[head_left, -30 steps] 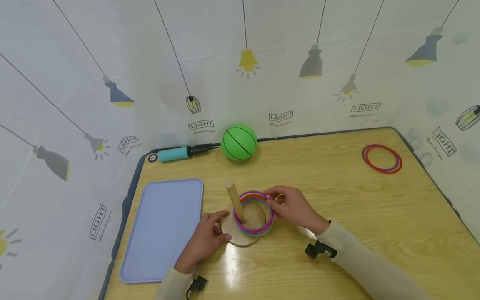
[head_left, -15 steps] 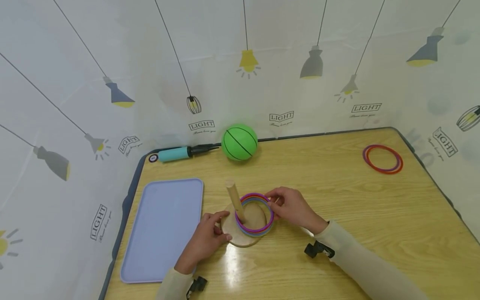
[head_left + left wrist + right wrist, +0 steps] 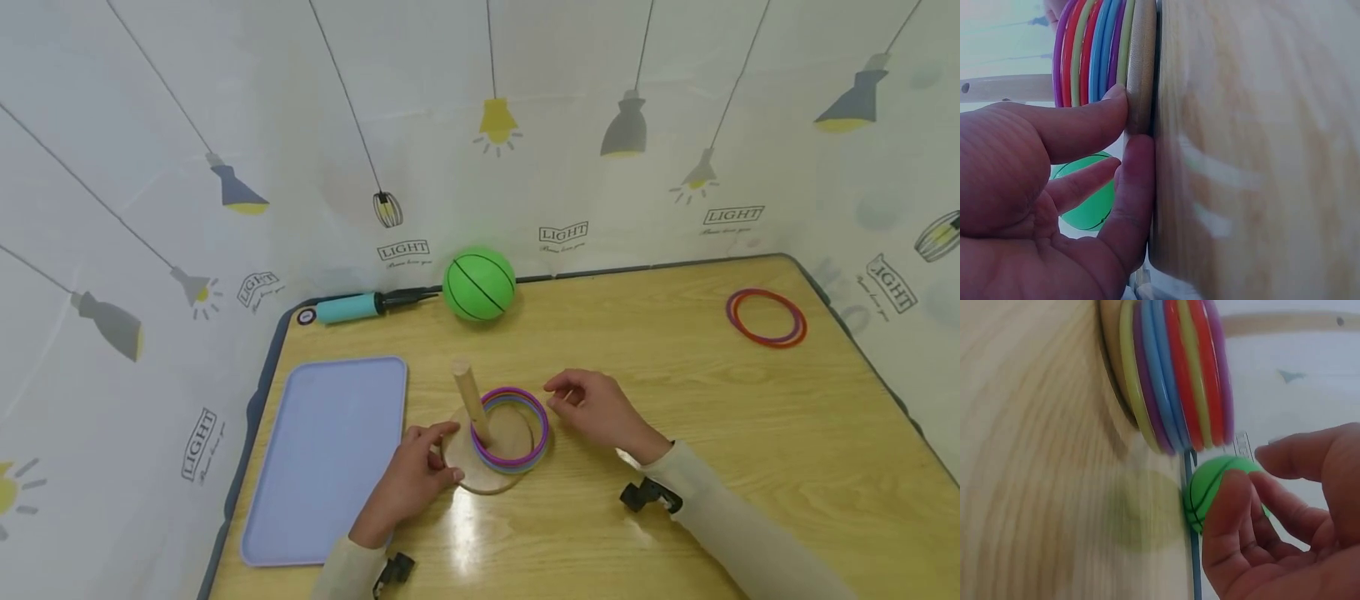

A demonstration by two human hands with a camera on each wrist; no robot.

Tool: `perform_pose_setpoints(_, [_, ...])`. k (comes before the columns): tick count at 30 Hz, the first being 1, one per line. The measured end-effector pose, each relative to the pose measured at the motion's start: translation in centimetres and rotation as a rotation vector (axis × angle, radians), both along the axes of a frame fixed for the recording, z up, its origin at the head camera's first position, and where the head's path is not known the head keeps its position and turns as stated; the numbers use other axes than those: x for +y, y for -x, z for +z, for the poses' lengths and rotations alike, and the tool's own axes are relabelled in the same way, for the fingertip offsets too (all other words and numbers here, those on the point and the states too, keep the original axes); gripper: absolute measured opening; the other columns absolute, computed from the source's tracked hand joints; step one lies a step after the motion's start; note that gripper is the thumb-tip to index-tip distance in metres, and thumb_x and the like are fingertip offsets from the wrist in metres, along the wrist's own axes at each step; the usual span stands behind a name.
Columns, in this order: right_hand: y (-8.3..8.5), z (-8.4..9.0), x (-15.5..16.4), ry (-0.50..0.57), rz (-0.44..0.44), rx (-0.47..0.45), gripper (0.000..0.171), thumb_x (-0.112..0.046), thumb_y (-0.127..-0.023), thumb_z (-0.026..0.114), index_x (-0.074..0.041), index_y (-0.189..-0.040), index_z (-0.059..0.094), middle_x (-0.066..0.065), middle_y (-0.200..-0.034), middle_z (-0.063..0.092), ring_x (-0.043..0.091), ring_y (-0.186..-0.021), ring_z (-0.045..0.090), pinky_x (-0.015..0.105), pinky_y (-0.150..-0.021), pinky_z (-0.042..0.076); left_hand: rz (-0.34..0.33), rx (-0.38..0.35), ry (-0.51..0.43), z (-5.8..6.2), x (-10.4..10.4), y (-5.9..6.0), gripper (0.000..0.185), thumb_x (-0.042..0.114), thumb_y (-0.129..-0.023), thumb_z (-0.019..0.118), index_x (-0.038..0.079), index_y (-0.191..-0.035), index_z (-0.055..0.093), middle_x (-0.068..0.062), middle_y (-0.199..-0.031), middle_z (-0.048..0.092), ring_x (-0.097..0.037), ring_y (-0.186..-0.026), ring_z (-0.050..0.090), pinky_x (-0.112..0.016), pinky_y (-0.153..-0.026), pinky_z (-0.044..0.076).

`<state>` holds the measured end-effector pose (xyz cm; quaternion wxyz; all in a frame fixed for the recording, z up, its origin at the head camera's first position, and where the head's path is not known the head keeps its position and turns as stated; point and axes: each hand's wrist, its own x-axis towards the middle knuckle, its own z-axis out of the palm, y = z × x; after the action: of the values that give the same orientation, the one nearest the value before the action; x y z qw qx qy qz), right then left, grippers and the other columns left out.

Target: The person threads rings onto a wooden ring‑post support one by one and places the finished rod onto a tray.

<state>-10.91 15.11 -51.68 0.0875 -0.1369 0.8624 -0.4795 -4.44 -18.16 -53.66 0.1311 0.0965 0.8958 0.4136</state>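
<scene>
A round wooden base (image 3: 467, 473) with an upright peg (image 3: 469, 402) stands on the table. Around the peg lies a stack of coloured rings (image 3: 543, 437), purple on top, with red, yellow and blue below in the right wrist view. My left hand (image 3: 408, 475) holds the base's left edge between thumb and fingers, as the left wrist view shows up close. Just right of the rings, apart from them, my right hand (image 3: 596, 408) hovers with loosely bent fingers and nothing between them. In the right wrist view a gap separates its fingertips (image 3: 1235, 487) from the stack.
On the left lies a pale blue tray (image 3: 322, 467). A green ball (image 3: 478, 284) and a turquoise hand pump (image 3: 348, 308) are at the back edge. Two loose rings (image 3: 767, 342), red and purple, lie at the far right. Printed curtains surround the table.
My right hand has let go of the ring stack and drawn back slightly to the right. The stack shifted a little rightward earlier. My left hand stays on the base.
</scene>
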Motion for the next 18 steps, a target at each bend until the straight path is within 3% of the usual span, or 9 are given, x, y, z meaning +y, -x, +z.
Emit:
perform_pose_setpoints(10, [1.8, -0.3, 4.7, 0.008, 0.002, 0.015, 0.025, -0.022, -0.105, 0.068, -0.005, -0.121, 0.075, 0.004, -0.105, 0.076, 0.014, -0.091, 0.068, 0.027, -0.078, 0.056, 0.015, 0.001, -0.003, 0.2, 0.1, -0.1, 0.066, 0.012, -0.088, 0.087, 0.014, -0.148, 0.060, -0.018, -0.120, 0.054, -0.008, -0.082, 0.059, -0.023, -0.070, 0.049])
perform_pose_setpoints(18, [3.0, -1.4, 8.6, -0.060, -0.029, 0.041, 0.030, -0.031, -0.107, 0.065, -0.008, -0.125, 0.074, 0.005, -0.109, 0.076, 0.014, -0.092, 0.067, 0.029, -0.079, 0.055, 0.005, -0.008, -0.006, 0.2, 0.2, -0.1, 0.066, 0.012, -0.089, 0.086, 0.013, -0.149, 0.059, -0.020, -0.122, 0.053, -0.007, -0.083, 0.059, -0.022, -0.070, 0.050])
